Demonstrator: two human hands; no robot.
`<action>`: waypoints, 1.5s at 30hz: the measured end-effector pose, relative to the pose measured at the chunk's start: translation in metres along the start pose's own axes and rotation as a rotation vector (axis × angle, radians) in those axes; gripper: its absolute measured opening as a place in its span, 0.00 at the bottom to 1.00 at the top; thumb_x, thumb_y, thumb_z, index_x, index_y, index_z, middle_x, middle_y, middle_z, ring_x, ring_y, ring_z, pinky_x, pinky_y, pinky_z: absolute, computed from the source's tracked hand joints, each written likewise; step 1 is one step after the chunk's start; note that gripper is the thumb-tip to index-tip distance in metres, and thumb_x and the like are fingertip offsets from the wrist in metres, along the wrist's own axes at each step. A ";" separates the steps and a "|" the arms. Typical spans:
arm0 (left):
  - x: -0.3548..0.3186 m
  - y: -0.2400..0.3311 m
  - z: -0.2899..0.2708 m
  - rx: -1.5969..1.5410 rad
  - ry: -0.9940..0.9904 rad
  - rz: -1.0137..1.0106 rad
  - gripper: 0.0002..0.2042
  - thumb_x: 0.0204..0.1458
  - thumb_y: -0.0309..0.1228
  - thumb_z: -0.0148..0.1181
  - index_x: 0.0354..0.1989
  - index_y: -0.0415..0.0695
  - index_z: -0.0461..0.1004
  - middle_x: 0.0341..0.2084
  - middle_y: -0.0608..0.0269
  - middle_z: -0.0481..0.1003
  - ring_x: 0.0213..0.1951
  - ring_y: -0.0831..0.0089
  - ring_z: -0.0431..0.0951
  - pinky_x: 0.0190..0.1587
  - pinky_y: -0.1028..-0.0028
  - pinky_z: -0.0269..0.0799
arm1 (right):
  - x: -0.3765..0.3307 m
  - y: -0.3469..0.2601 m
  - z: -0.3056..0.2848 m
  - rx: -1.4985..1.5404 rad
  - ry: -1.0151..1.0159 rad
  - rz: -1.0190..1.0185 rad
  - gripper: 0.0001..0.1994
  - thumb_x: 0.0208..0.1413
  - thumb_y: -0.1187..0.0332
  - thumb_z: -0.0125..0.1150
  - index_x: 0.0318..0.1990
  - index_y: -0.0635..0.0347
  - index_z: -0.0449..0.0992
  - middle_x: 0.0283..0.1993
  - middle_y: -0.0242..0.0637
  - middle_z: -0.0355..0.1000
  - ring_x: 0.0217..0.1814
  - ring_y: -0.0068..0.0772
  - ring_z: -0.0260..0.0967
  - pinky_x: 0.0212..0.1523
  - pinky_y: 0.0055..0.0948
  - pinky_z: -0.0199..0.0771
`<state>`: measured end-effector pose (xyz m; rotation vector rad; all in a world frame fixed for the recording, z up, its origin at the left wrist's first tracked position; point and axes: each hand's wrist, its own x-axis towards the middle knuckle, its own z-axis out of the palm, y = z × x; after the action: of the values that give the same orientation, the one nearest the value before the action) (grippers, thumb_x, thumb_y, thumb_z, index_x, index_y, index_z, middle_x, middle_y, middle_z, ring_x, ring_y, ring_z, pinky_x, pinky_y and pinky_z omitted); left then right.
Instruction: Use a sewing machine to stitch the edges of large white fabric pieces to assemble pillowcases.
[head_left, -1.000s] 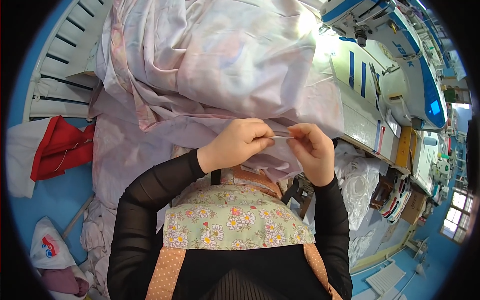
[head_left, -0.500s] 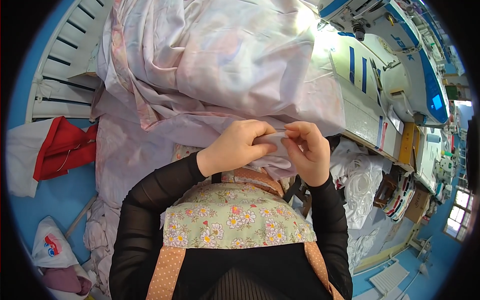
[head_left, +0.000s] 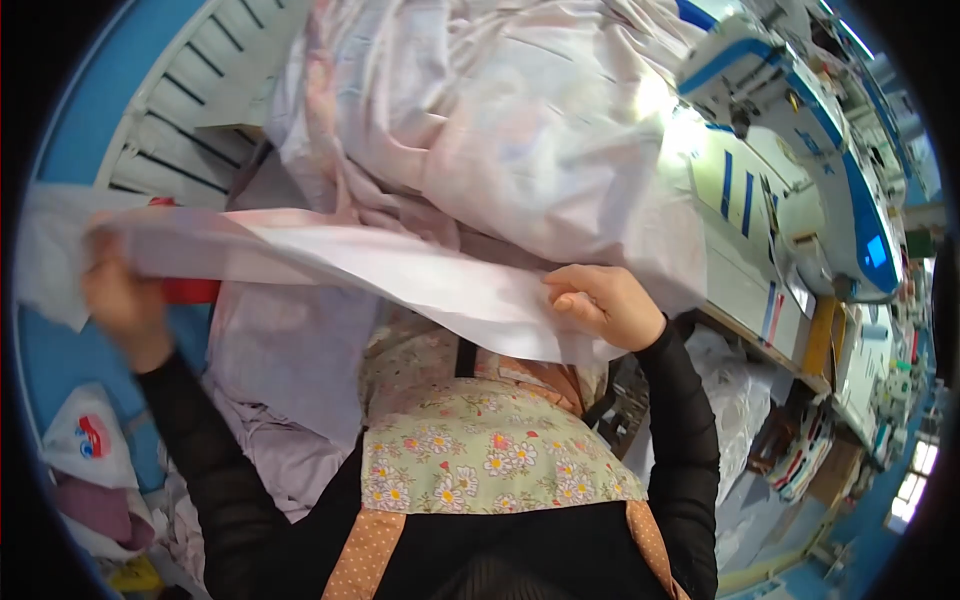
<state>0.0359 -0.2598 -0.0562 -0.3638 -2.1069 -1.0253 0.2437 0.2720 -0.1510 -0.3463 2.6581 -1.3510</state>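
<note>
A long edge of pale pink-lilac fabric (head_left: 400, 270) stretches between my two hands, lifted across the front of my body. My left hand (head_left: 125, 295) is far out to the left, smeared by motion, at the fabric's left end. My right hand (head_left: 608, 303) is closed, thumb and fingers pinching the fabric's right end. The bulk of the same cloth (head_left: 510, 130) lies in heaped folds on the table ahead, and more of it drapes down at my left. A floral apron (head_left: 500, 460) covers my lap.
A white and blue sewing machine (head_left: 830, 160) stands at the far right on a pale worktable (head_left: 735, 270) with blue tape strips. A white slatted rack (head_left: 190, 120) is at the far left. A plastic bag (head_left: 88, 440) lies lower left. Bundled white material (head_left: 710, 400) sits beneath the table.
My left hand has swung far to the left, away from my right hand, drawing the fabric edge out. My right hand keeps its pinch. The whole view has shifted slightly.
</note>
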 end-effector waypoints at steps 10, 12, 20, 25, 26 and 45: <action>-0.037 -0.021 -0.400 1.365 0.443 0.149 0.16 0.49 0.29 0.65 0.48 0.42 0.75 0.44 0.50 0.76 0.44 0.52 0.78 0.42 0.62 0.76 | 0.094 -0.081 -0.017 -0.316 0.061 -0.533 0.17 0.49 0.70 0.65 0.48 0.61 0.75 0.41 0.45 0.75 0.41 0.50 0.73 0.42 0.37 0.72; -0.076 -0.034 -0.427 1.671 0.345 0.122 0.17 0.49 0.33 0.65 0.48 0.43 0.75 0.44 0.50 0.76 0.45 0.52 0.77 0.43 0.61 0.75 | 0.103 -0.097 -0.011 -0.456 0.267 -0.731 0.17 0.42 0.76 0.66 0.44 0.60 0.75 0.45 0.44 0.75 0.43 0.49 0.74 0.43 0.39 0.74; -0.147 -0.094 -0.444 1.775 0.232 0.103 0.19 0.51 0.34 0.60 0.50 0.39 0.75 0.49 0.45 0.75 0.51 0.50 0.74 0.53 0.60 0.70 | 0.105 -0.109 0.017 -0.554 0.269 -0.885 0.15 0.37 0.77 0.67 0.35 0.58 0.72 0.48 0.40 0.75 0.46 0.49 0.74 0.46 0.42 0.76; -0.164 -0.111 -0.417 1.510 0.304 0.025 0.18 0.50 0.31 0.62 0.49 0.38 0.73 0.48 0.47 0.75 0.51 0.51 0.74 0.52 0.63 0.71 | 0.101 -0.108 0.025 -0.552 0.228 -0.829 0.14 0.37 0.74 0.70 0.35 0.57 0.74 0.48 0.40 0.74 0.47 0.48 0.74 0.48 0.42 0.75; -0.167 -0.113 -0.415 1.387 0.367 0.013 0.18 0.49 0.30 0.62 0.49 0.38 0.73 0.48 0.48 0.75 0.51 0.52 0.74 0.52 0.64 0.71 | 0.102 -0.108 0.025 -0.553 0.224 -0.827 0.14 0.37 0.74 0.70 0.35 0.57 0.74 0.48 0.40 0.74 0.47 0.48 0.74 0.48 0.42 0.75; -0.221 -0.151 -0.371 1.274 0.254 -0.408 0.15 0.57 0.21 0.52 0.54 0.40 0.72 0.50 0.54 0.74 0.50 0.65 0.76 0.47 0.74 0.73 | 0.124 -0.119 0.025 -0.638 0.095 -0.579 0.08 0.42 0.75 0.65 0.33 0.58 0.78 0.34 0.33 0.76 0.37 0.39 0.73 0.36 0.38 0.73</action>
<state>0.2924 -0.6264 -0.1548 0.7927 -2.1754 0.2177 0.1471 0.1514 -0.0717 -1.2199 3.1473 -0.5498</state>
